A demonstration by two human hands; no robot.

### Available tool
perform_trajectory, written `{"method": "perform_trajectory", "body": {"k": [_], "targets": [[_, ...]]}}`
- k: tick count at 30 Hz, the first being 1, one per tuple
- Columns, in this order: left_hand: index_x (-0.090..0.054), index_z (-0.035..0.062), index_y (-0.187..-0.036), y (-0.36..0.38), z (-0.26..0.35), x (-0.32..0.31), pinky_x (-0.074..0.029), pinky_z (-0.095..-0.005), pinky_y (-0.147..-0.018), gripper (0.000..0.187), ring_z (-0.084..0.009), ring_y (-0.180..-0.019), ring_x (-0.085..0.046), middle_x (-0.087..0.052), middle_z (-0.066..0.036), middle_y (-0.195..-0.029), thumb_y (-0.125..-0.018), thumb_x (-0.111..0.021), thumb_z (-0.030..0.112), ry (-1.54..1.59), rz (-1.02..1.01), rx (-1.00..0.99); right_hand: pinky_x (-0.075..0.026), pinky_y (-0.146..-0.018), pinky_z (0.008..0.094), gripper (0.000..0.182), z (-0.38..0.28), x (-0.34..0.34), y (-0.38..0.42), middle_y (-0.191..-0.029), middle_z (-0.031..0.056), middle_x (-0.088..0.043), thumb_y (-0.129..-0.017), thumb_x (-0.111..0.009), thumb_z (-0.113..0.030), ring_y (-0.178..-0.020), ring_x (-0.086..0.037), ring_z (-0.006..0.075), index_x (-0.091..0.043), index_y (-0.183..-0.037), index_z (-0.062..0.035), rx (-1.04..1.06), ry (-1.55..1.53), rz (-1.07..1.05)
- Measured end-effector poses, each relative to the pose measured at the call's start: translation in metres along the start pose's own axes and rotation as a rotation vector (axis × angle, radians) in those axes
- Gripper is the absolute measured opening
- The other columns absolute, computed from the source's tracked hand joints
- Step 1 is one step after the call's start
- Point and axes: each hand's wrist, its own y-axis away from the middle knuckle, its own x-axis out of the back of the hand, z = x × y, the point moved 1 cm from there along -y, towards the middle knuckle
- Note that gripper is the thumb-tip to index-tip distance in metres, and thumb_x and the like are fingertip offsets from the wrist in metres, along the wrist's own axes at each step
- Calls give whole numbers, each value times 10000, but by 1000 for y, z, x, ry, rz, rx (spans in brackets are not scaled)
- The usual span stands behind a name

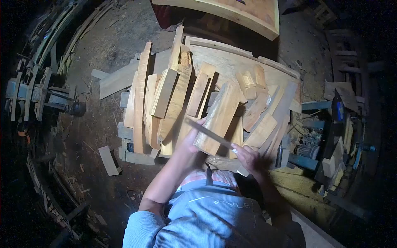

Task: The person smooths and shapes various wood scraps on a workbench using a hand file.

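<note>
A thick wood block (220, 118) with a rough, darker left side slants away from my body. My left hand (192, 141) is closed against the near left side of this block, its fingers partly hidden. My right hand (247, 159) grips the near right end of a long, narrow flat strip (211, 134), which looks like a file, though its surface is too blurred to be sure. The strip lies across the near part of the block, and its far end reaches over toward my left hand. Small white patches show on the right fingertips.
Several long wood pieces (142, 99) lie left of the block, and several shorter offcuts (258, 109) lie right of it. A wooden board (231, 62) is behind them. A dark bottle-shaped object (279, 156) stands at the right. Machinery (308, 149) sits farther right. A loose offcut (108, 160) rests on the floor.
</note>
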Motion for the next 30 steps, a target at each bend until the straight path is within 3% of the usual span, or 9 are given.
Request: {"method": "perform_trajectory", "body": {"k": [2,4,7,10,13,17,20,23,30], "targets": [[-502,11,-1182,7,3,-14,-526,-356,-758,527,-235,-870,-631,-614,-150,-1035,-837,-511,409,-31,15,16,-427,-892,284,312,8,6,-4,-1121,189,-572,-904,-488,-165,-1052,-556,208,-533,-1162,5,-95,-50,-27],[-516,5,-1160,8,-5,-19,-525,-353,-763,505,-237,-853,-635,-621,-148,-1013,-843,-500,398,-18,6,25,-484,-750,246,279,41,7,-16,-1089,117,-603,-910,-466,-121,-932,-604,185,-544,-1143,10,-239,-292,590],[-475,16,-1206,10,-7,-6,-509,-339,-807,522,-215,-910,-619,-600,-136,-1066,-839,-528,383,-39,-45,57,-432,-866,261,309,43,33,-24,-1125,128,-589,-914,-460,-127,-1026,-564,191,-514,-1185,12,-411,-350,718],[-289,52,-1340,11,-4,-19,-439,-346,-927,623,-183,-1096,-522,-483,-108,-1242,-839,-578,281,-83,-385,-97,-379,-938,284,334,23,17,-24,-1157,149,-566,-915,-442,-114,-1093,-528,198,-476,-1221,15,-374,-517,621],[-243,64,-1358,7,4,-29,-412,-355,-955,635,-195,-1137,-488,-453,-101,-1268,-846,-565,257,-233,-286,-138,-399,-920,294,322,-2,8,-21,-1144,169,-567,-909,-427,-91,-1077,-543,221,-488,-1207,15,-298,-540,514],[-342,53,-1310,-1,7,-28,-388,-364,-979,549,-225,-1136,-487,-496,-133,-1221,-853,-535,286,-106,-257,-154,-453,-837,331,310,-19,4,-9,-1039,211,-588,-883,-447,-91,-978,-585,292,-515,-1174,-9,-192,-412,509],[-474,12,-1192,-7,5,-42,-513,-343,-781,642,-239,-901,-615,-595,-147,-1066,-806,-547,521,-156,-23,-123,-467,-651,375,340,-25,-2,6,-845,159,-586,-834,-512,-119,-752,-573,323,-518,-1171,-68,-162,-92,137],[-459,42,-1226,-16,6,-50,-529,-359,-744,648,-234,-889,-618,-591,-134,-1059,-823,-499,548,-263,29,-77,-462,-638,380,293,-28,-12,9,-839,139,-584,-832,-522,-120,-730,-575,309,-557,-1119,-75,-36,-324,339],[-504,54,-1196,-28,0,-34,-524,-365,-749,562,-222,-868,-624,-607,-117,-1049,-876,-427,510,26,-286,79,-471,-652,361,271,-10,10,9,-802,146,-587,-841,-496,-71,-726,-586,301,-555,-1100,-14,-187,247,13]]}}
